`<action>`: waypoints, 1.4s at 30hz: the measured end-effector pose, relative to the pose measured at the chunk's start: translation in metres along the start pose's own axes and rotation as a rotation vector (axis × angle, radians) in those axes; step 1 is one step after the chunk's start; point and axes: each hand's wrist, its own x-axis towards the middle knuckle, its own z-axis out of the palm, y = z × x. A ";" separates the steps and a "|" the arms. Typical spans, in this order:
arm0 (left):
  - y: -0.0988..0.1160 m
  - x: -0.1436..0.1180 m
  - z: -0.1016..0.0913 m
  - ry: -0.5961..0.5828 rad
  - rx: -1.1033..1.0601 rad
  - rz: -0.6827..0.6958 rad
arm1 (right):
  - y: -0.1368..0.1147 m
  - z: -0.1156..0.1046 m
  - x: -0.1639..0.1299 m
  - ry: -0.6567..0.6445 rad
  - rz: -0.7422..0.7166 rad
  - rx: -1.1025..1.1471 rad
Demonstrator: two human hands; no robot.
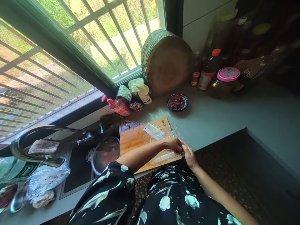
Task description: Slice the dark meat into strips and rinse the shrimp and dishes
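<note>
My left hand [174,144] is closed, its fingers pinched at the right end of a clear plastic tray [161,156]. My right hand [190,156] meets it there, thumb and fingers closed on the tray's edge. A bit of something reddish shows just under my left hand; most of it is hidden. The tray lies over a wooden cutting board [131,140]. Partly beneath the clear plastic rests a wide metal blade [152,129], likely a cleaver. What exactly my left fingers grip is covered by the hand.
Left of the board, the sink [77,170] holds a metal basin [93,162] under a faucet [53,128]. Behind stand a pink pump bottle [119,107], a bowl of dark red pieces [177,102] and a large round wooden block [167,64]. Bottles and jars [208,72] line the right.
</note>
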 end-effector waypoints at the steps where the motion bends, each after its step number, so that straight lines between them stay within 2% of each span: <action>1: -0.001 -0.002 -0.002 -0.017 -0.050 0.001 | -0.001 0.000 0.000 0.000 0.006 0.001; 5: -0.010 -0.002 -0.007 -0.109 -0.247 0.007 | -0.002 -0.001 0.001 0.033 0.050 -0.002; 13: -0.026 0.005 -0.011 -0.227 -0.409 -0.016 | 0.001 0.004 0.000 0.011 0.076 0.020; 17: -0.022 -0.009 -0.029 -0.299 -0.579 0.014 | 0.002 0.002 0.002 0.042 0.069 0.079; 23: -0.016 -0.027 -0.068 -0.229 -0.772 0.149 | 0.001 -0.009 0.010 0.060 0.070 0.141; 27: -0.002 -0.031 -0.103 -0.127 -0.843 0.280 | 0.006 -0.015 0.015 0.070 0.100 0.179; 30: 0.015 -0.022 -0.136 -0.014 -0.860 0.347 | 0.012 -0.020 0.018 0.088 0.121 0.186; 33: 0.030 0.005 -0.171 0.127 -0.880 0.401 | 0.017 -0.028 0.020 0.099 0.159 0.230; 37: 0.042 0.057 -0.206 0.366 -0.855 0.434 | 0.024 -0.042 0.021 0.143 0.202 0.299; 40: 0.048 0.092 -0.219 0.607 -0.644 0.330 | 0.031 -0.055 0.022 0.196 0.214 0.321; 42: 0.051 0.108 -0.222 0.748 -0.334 0.211 | 0.035 -0.063 0.022 0.224 0.222 0.324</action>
